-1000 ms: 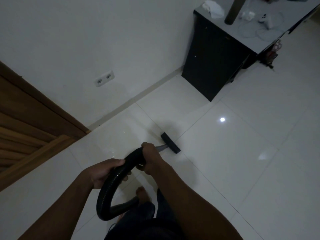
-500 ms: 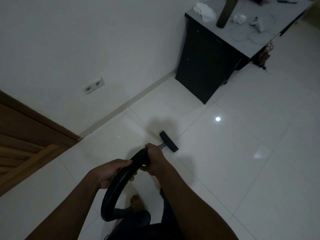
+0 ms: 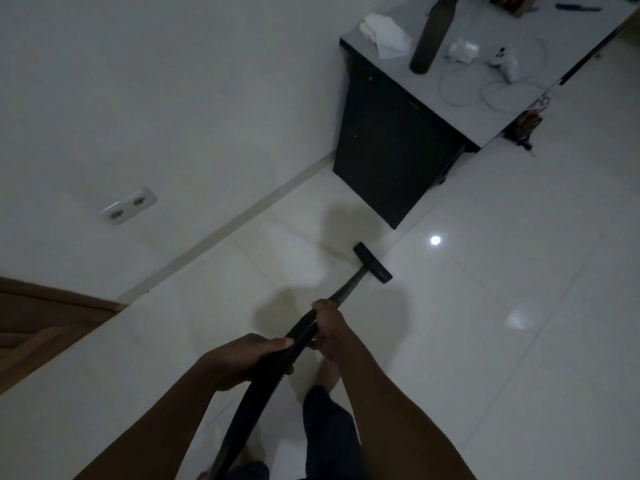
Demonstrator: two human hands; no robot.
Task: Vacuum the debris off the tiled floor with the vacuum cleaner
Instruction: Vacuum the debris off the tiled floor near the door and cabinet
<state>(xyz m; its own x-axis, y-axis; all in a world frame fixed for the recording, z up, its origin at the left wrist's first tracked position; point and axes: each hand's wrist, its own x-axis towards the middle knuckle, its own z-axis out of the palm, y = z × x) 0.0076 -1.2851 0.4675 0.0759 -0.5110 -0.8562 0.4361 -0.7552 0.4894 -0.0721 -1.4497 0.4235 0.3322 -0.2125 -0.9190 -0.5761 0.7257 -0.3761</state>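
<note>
The vacuuming seems under way: the left hand (image 3: 249, 358) and right hand (image 3: 327, 327) each close their grip around the vacuum cleaner's hose (image 3: 273, 374), its nozzle (image 3: 373, 267) rests on the tiled floor (image 3: 485, 323) near the dark table (image 3: 388, 143), and no debris shows in the dim light.

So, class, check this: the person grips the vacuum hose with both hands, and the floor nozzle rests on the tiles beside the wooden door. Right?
One slip: the floor nozzle rests on the tiles near the black cabinet, not the wooden door far off left. The left hand and right hand do grip the vacuum hose. The head view shows it.
</note>
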